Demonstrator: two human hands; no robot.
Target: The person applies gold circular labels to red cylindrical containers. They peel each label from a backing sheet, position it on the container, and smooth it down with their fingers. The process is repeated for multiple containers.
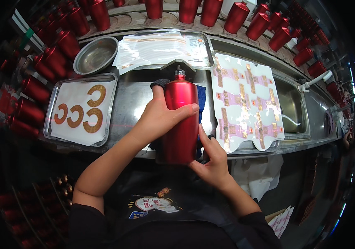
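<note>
One red bottle (181, 124), two hands gripping.

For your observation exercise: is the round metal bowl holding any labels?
No, the round metal bowl looks empty; the curved labels lie on a tray.

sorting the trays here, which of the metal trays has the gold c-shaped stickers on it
The metal tray at the person's left, beside the round steel bowl. Its white sheet carries four gold C-shaped stickers; the tray behind the red bottle holds clear film sheets instead.
</note>
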